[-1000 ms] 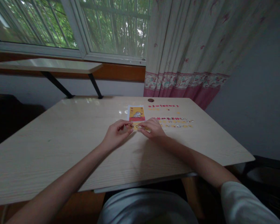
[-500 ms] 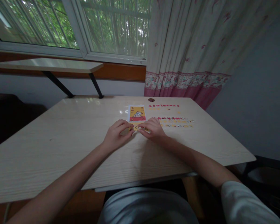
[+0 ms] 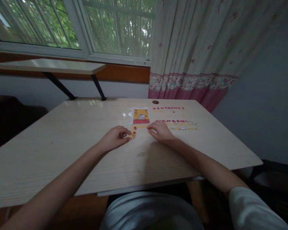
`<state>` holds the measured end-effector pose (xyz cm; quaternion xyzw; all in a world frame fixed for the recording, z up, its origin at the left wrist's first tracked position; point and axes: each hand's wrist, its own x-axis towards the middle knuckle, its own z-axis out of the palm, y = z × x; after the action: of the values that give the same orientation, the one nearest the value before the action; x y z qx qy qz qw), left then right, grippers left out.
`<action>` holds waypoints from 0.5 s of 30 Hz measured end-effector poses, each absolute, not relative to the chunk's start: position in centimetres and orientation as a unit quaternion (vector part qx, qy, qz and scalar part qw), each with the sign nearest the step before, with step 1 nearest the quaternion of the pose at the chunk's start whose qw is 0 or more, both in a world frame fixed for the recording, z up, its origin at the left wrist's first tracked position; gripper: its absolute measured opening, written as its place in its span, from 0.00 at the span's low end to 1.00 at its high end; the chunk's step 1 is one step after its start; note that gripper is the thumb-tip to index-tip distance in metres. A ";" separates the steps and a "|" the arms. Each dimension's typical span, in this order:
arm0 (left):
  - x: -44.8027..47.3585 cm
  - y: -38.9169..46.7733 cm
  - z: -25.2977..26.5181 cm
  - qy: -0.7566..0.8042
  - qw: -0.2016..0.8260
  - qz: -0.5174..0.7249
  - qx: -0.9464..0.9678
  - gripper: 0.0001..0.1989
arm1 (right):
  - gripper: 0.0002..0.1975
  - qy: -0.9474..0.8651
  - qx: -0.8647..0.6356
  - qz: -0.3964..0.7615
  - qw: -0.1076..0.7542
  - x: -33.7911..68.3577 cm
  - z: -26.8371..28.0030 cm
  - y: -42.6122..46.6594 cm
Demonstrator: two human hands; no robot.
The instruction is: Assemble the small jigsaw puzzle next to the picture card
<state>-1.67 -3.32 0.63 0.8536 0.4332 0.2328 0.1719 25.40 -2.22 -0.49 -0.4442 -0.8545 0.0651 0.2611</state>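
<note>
Joined yellow jigsaw puzzle pieces (image 3: 140, 126) lie on the table, forming a top strip and a left side with small dark red figures. At the lower end of that left side, my left hand (image 3: 115, 137) is closed, thumb and finger pinching a yellow puzzle piece (image 3: 133, 136). My right hand (image 3: 160, 131) is by the strip's right end, its thumb and fingertips closed on a yellow puzzle piece that they partly hide. Just beyond the strip lies a picture card (image 3: 141, 115) with a white cartoon animal on yellow and red.
Loose red puzzle pieces (image 3: 169, 108) lie in a row at the back right. More rows of red, yellow and white pieces (image 3: 184, 129) lie right of my right hand. A raised shelf (image 3: 52, 65) stands at the back left, near a cable hole (image 3: 155, 102).
My hands were close together over the strip. The left has moved left and slightly nearer me, uncovering the left side; the right has shifted slightly right.
</note>
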 end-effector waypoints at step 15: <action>-1.6 -3.2 0.5 0.438 0.149 0.191 0.866 0.13 | 0.08 -0.849 -0.462 0.069 0.245 25.4 -0.3 -2.3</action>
<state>-1.62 -3.21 0.54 0.8657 0.4379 0.1910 0.1491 25.40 -2.25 -0.26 -0.4620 -0.8495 0.0691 0.2454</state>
